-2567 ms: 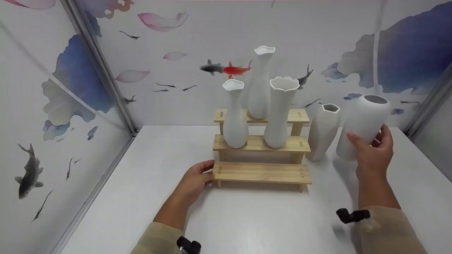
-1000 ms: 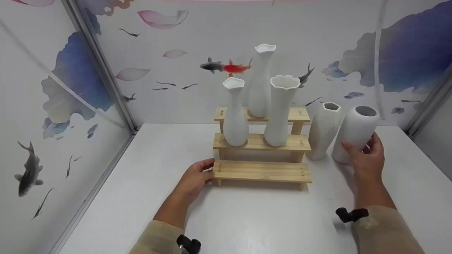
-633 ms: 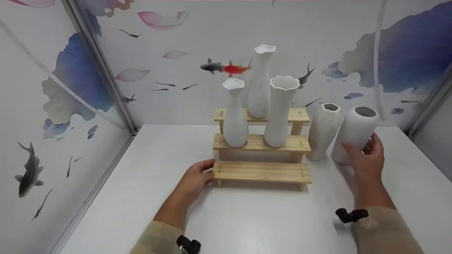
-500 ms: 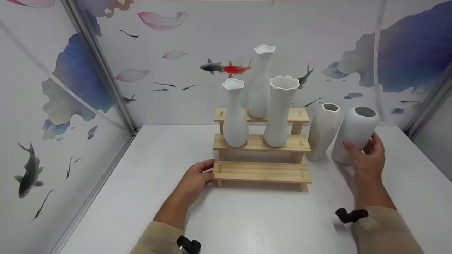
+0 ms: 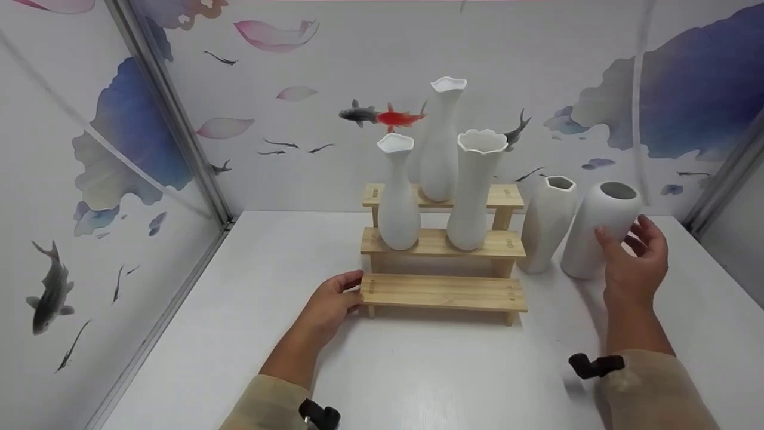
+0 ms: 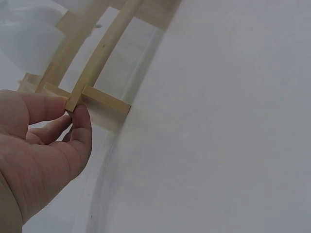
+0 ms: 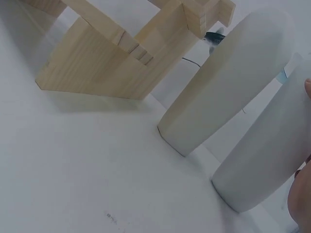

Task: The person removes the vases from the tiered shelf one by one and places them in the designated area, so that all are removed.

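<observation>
In the left wrist view my left hand [image 5: 325,307] pinches the left end of the lowest step of a three-tier wooden display stand [image 5: 441,292] between thumb and fingers. A smooth white cylindrical vase [image 5: 598,233] stands upright on the table right of the stand. Beside it is my right hand [image 5: 638,269], fingers spread and loosely bent; its thumb overlaps the vase's side, and whether it touches is unclear. Just left stands a faceted vase [image 5: 546,230]. On the middle step are a narrow-necked vase [image 5: 399,209] and a scalloped-rim vase [image 5: 473,197]; a taller vase [image 5: 440,149] occupies the top step.
The white table [image 5: 418,370] carries the stand and both loose vases. A printed back wall [image 5: 286,179] rises behind it, with a metal-framed side panel [image 5: 77,197] on the left. The two loose vases stand close together.
My right hand lowered the cylindrical vase onto the table beside the faceted one, then loosened its grip and shifted right. My left hand stays on the stand.
</observation>
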`<action>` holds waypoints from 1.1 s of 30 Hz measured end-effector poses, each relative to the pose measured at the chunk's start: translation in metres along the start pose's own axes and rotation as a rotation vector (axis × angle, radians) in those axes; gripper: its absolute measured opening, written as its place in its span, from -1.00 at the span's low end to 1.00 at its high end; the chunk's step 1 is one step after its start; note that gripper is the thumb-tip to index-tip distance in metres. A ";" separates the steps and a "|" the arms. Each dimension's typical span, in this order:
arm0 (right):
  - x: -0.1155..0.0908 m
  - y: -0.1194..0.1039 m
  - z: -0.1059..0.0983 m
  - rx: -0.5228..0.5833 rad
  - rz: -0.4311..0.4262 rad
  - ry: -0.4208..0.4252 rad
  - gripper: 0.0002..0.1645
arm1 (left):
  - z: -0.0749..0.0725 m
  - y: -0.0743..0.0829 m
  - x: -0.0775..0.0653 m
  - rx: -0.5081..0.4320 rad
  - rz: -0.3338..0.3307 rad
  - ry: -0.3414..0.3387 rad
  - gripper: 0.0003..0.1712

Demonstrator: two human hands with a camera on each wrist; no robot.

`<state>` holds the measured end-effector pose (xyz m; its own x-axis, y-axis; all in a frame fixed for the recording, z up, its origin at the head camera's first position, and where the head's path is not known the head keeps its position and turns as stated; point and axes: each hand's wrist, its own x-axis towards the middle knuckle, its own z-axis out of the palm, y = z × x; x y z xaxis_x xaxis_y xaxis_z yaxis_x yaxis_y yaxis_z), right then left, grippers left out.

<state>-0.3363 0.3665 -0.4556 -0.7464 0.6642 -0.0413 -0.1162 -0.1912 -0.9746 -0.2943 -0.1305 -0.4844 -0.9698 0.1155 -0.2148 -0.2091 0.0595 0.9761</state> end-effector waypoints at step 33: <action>-0.072 -0.035 0.056 0.168 -0.275 -0.142 -0.13 | 0.000 0.000 0.002 0.003 -0.004 0.001 -0.37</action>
<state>-0.3155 0.2850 -0.4062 -0.7542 0.6028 0.2603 -0.4231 -0.1432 -0.8947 -0.2961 -0.1306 -0.4850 -0.9692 0.1143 -0.2183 -0.2122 0.0632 0.9752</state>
